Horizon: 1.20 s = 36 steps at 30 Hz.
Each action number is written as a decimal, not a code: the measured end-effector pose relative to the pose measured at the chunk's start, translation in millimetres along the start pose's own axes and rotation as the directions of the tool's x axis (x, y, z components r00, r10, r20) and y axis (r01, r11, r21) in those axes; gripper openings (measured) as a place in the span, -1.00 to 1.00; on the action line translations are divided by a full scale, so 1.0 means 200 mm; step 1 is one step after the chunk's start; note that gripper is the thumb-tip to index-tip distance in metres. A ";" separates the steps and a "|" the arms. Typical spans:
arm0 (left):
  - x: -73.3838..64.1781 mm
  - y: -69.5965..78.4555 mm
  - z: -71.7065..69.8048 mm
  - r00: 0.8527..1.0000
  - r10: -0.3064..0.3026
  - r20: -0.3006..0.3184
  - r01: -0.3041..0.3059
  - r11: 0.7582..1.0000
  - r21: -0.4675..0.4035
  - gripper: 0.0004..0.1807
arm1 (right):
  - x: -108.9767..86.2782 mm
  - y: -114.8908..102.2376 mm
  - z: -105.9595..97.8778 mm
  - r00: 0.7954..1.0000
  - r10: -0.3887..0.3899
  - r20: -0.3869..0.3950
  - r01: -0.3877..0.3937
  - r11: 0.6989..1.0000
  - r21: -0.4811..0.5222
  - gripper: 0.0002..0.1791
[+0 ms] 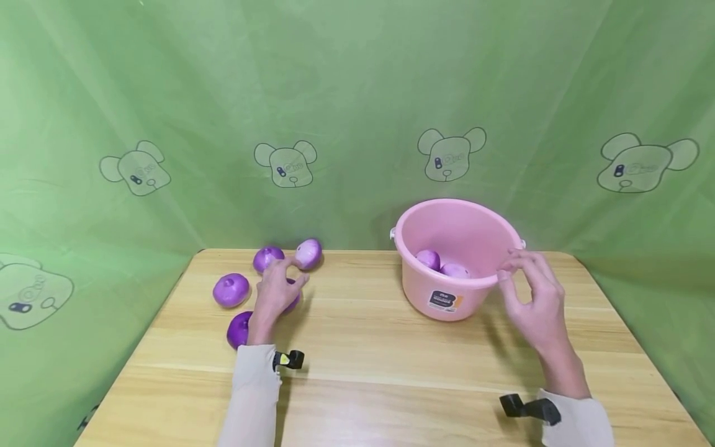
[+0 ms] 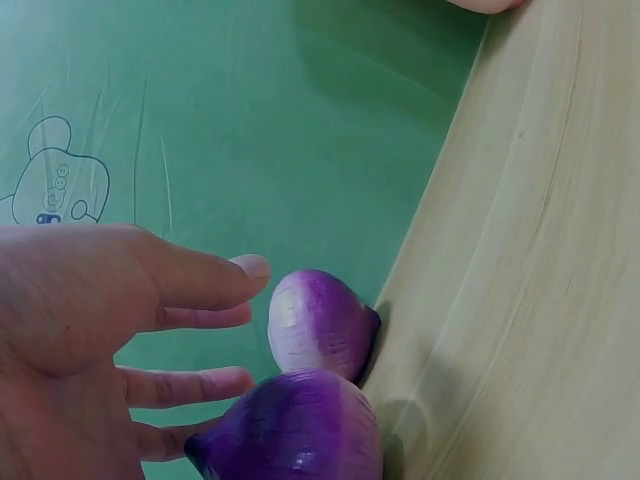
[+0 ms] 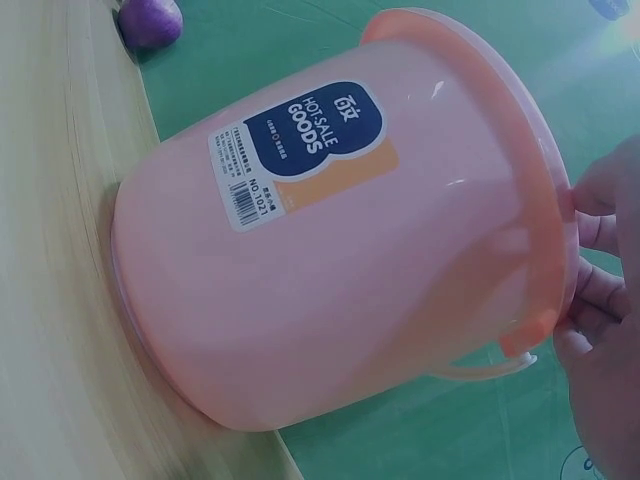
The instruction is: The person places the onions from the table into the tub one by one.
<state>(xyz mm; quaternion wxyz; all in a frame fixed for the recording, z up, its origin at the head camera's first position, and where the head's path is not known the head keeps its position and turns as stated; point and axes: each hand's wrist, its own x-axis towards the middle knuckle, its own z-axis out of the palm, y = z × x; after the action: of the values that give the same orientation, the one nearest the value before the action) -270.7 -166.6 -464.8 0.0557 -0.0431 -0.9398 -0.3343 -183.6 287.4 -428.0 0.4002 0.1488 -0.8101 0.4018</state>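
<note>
While RH (image 1: 536, 304) pinches bucket (image 1: 475, 295) rim, LH (image 1: 272, 295) splayed nr onions (image 2: 308, 427).

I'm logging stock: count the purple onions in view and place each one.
7 purple onions: on the table, two along the back, one farthest left, two partly behind the left hand; inside the pink bucket, two more. Others may be hidden in there.

Bucket (image 3: 330, 270) plain pink; its label (image 3: 300, 150) navy, orange and white. Rearmost onion (image 1: 310, 254) pale lilac running to purple, finely streaked; nearest onion (image 1: 238, 329) deep violet. Curtain (image 1: 357, 74) green, printed with dark-outlined animal heads (image 1: 290, 165), each, I see, bearing a dark blue mark. Tabletop (image 1: 380, 360) pale yellowish wood, grain streaked. Sleeves (image 1: 251, 397) off-white; left wrist's camera (image 1: 296, 359) black, yellow patch.
</note>
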 end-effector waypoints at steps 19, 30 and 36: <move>-0.01 -0.04 -0.02 0.997 -0.044 0.056 0.043 0.999 0.023 -0.56 | 0.00 0.00 0.00 1.000 -0.013 -0.017 0.014 1.000 0.013 -0.86; -0.01 -0.07 0.00 0.998 0.014 0.066 -0.013 1.000 -0.009 -0.55 | -0.01 0.00 0.01 1.000 -0.005 -0.014 0.005 1.000 0.010 -0.87; -0.01 -0.08 0.00 0.997 0.028 0.065 -0.027 1.000 -0.008 -0.54 | 0.00 0.00 0.01 0.999 -0.023 -0.034 0.023 1.000 0.017 -0.88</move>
<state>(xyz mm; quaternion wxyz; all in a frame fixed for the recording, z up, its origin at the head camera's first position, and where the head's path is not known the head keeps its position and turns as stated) -270.1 -179.9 -475.0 0.0293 -0.0672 -0.9393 -0.3352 -184.6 285.7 -428.1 0.4171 0.1548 -0.7979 0.4066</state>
